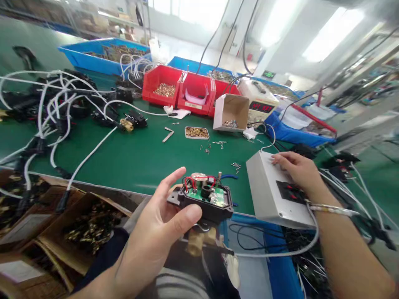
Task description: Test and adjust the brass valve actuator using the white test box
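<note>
My left hand (156,224) is closed around an open black housing (215,211), thumb in front and fingers behind. Inside it show a green circuit board (222,197), red wires and a round metal part (199,177). Below the housing hangs a brass fitting (196,243), and a white cable (280,254) runs from near it towards the right. My right hand (296,172) rests on a light grey box (264,191), with bent fingertips pinched together at its upper edge; what lies under them is hidden. Beneath that palm sits a black panel with red parts (291,192).
Red bins (162,85), a small carton (222,112) and a power supply (260,106) with lit digits stand behind. A tray of brass pieces (197,133) and loose screws (236,167) lie on the green table (131,166). White-cabled assemblies (135,118) crowd the left.
</note>
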A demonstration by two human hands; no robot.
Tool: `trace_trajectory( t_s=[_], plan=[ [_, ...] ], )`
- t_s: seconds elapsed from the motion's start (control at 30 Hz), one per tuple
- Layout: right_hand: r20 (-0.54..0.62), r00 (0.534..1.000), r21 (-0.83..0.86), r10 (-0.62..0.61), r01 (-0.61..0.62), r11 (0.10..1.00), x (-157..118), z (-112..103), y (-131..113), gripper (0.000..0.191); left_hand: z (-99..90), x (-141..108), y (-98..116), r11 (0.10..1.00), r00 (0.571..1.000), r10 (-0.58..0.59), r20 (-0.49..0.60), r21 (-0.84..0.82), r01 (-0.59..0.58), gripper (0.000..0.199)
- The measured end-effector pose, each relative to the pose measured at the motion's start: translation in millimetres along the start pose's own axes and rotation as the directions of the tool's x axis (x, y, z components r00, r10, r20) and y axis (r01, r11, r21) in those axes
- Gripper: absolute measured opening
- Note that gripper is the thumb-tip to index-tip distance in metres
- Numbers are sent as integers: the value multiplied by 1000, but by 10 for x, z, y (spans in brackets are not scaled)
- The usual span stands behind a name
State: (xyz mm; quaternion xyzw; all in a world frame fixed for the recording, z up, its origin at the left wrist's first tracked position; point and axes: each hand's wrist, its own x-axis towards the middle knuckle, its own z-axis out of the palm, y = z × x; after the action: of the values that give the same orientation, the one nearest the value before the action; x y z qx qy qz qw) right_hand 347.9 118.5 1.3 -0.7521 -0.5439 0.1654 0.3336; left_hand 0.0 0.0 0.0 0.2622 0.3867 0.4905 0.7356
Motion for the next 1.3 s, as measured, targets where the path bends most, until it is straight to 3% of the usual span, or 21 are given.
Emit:
trace_trajectory(
  t_s=[0.27,0.47,1.0,1.3],
  plan=[
    [-5,1000,8,-6,6,1000,-39,-19,19,31,58,32,64,994,991,-94,97,-48,99,37],
    [-14,1000,9,22,-22,1000,-52,-13,-17,13,19,75,1,990,986,-92,137,-91,106,44],
    [-26,999,6,24,-24,1000,-56,-19,-19,12,-10,63,-39,987,976,-94,194,-112,118,39],
    [-36,998,-19,-46,45,999,4,-3,110,32,-14,56,-36,989,977,-101,189,-86,119,43]
  ],
)
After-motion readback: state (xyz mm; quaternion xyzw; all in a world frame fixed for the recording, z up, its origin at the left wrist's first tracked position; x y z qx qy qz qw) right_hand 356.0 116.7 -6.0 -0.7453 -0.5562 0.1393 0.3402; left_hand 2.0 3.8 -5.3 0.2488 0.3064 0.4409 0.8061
